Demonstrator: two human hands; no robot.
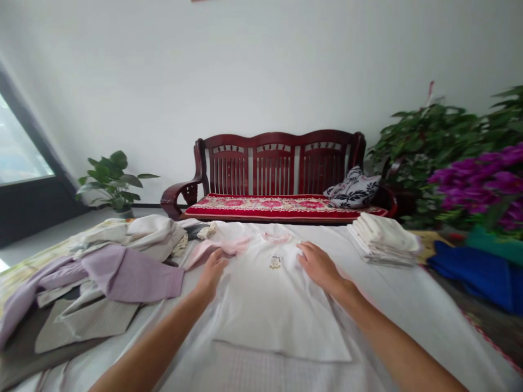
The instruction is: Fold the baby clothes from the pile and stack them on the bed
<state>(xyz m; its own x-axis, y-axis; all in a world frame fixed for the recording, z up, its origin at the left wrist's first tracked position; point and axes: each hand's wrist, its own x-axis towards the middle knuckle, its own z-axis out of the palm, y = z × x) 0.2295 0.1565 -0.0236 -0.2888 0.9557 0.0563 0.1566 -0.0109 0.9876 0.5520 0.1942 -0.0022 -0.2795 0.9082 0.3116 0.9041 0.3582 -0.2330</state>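
A white long-sleeved shirt (pixel 273 305) with a pink collar and a small printed figure on its chest lies spread out, collar away from me. Its left-side pink sleeve (pixel 218 247) is stretched out sideways; most of the other sleeve is hidden by my right arm. My left hand (pixel 212 271) rests at the shirt's left side by that sleeve, fingers extended. On the opposite shoulder lies my right hand (pixel 319 267), its fingers stretched over the fabric. Both hands look open, palms down, though their fingertips are slightly blurred.
A loose heap of clothes, with a lilac garment (pixel 131 272) on it, lies left on the white sheet (pixel 412 321). A folded white stack (pixel 382 239) stands at right. Beyond are a wooden bench (pixel 273 169), a patterned pillow (pixel 353 189), plants and purple flowers (pixel 482 182).
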